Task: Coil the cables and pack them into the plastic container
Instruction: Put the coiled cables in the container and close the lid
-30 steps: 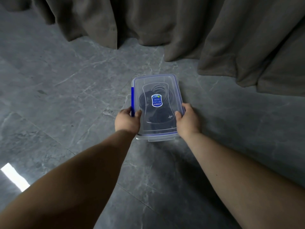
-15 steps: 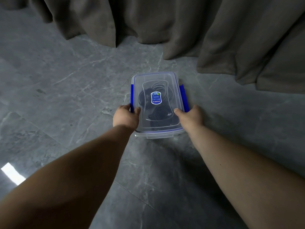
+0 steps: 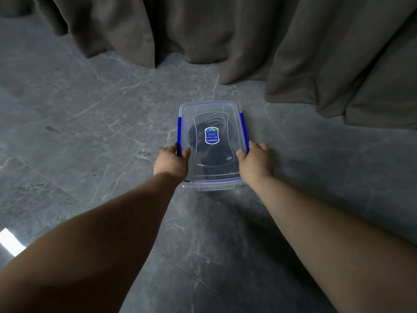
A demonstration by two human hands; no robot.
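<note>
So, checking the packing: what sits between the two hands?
The head view shows the lidded plastic container with dark coiled cables inside, between left hand and right hand.

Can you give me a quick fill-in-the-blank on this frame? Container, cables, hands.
1. The coiled black cables lie ____ the plastic container.
2. The container's clear lid is ____ the container.
3. The side clips are coloured ____.
4. The left hand and right hand grip the container's two long ____.

Missing words: inside; on; blue; sides
</note>
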